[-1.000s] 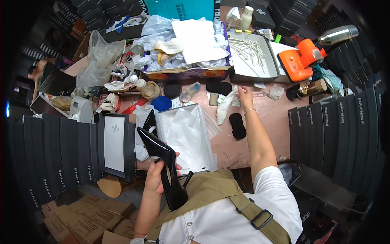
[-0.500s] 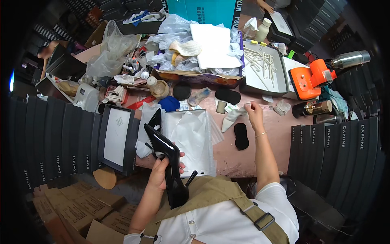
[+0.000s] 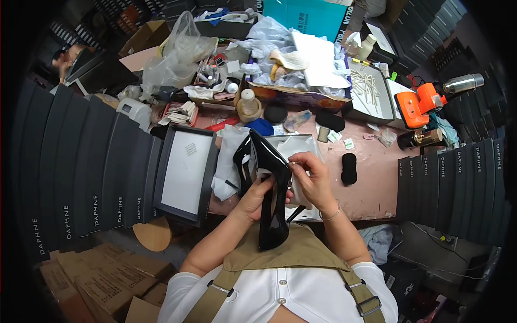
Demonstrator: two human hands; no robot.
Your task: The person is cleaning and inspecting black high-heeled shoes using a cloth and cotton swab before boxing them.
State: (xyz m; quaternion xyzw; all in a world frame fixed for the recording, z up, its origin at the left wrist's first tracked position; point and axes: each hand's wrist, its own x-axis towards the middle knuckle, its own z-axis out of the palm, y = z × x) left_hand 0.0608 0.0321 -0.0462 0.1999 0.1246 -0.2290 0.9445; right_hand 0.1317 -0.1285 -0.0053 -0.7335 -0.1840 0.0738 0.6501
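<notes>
My left hand [image 3: 257, 198] is closed round a glossy black high-heeled shoe [image 3: 277, 177], its pointed toe up and away from me, its heel near my apron. A second black pointed shoe [image 3: 243, 161] shows just left of it; whether my hand also bears it, I cannot tell. My right hand [image 3: 315, 180] is at the held shoe's right side, thumb and fingers pinched. The white cloth it gripped before blends into the pale paper behind. Under the hands, mostly covered, lies an open box lined with white paper [image 3: 308, 144].
A grey box part with a white inside [image 3: 186, 172] stands at left, near stacked dark shoe boxes [image 3: 107, 161]. More boxes [image 3: 452, 180] are stacked at right. Across the back are a carton of crumpled paper [image 3: 301, 99], a tray of white sticks [image 3: 371, 91] and an orange device [image 3: 417, 107].
My right hand has come from the table's right side to the shoe, and the white cloth has left its place there. The held shoe has shifted right and up in view. The view has also shifted.
</notes>
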